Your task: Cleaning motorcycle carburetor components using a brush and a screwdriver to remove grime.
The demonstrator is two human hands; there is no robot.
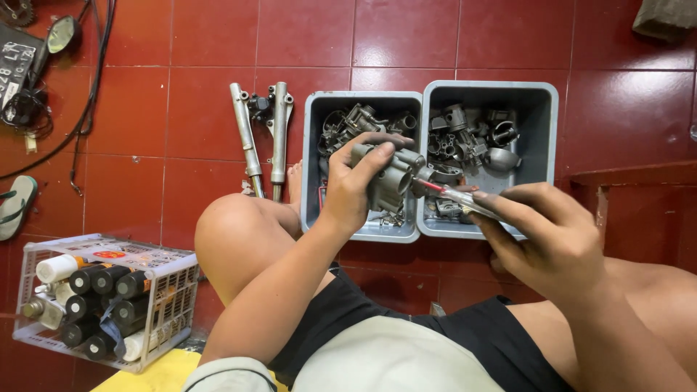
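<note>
**Carburettor in one hand, screwdriver in the other**

The person sits on the red tiled floor (406, 36), knees apart, and the left hand (356, 185) is wrapped tight round a grey metal carburettor (392, 178), holding it up just above the left grey bin (312, 167). The right hand (544, 236) pinches a screwdriver (454, 194), fingers closed on its clear handle, and the red shaft runs straight into the side of the carburettor. Tip and part are touching.

Below them, both bins sit side by side, edges touching, and the right grey bin (541, 138) is heaped with more dark metal engine parts. Two silver fork tubes (263, 138) lie on the tiles just left of the bins. Near the left knee stands a white wire basket (174, 305) packed with spray cans lying on their sides.
</note>
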